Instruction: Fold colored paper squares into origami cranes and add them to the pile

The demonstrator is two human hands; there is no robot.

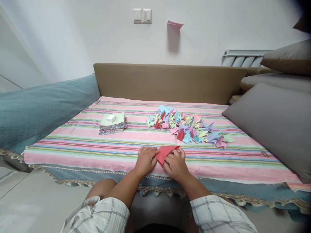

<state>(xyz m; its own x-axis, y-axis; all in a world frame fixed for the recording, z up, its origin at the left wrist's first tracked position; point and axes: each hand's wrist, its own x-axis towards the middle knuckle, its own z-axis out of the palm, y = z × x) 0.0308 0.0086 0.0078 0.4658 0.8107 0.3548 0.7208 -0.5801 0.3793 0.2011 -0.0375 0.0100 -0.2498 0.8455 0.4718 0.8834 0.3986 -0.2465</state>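
A red sheet of origami paper, folded to a pointed shape, lies on the striped cloth near the seat's front edge. My left hand grips its left corner, fingers bent and thumb at the edge. On the right side, my right hand has its fingers closed over the paper, some partly hidden by the red flap. Just beyond my hands lies a spread of folded paper cranes in many colours. A light blue folded paper is at the back of that spread.
To the left stands a stack of square paper with a small white block on top. A grey cushion fills the right side, and a blue armrest the left. Behind is a brown backrest.
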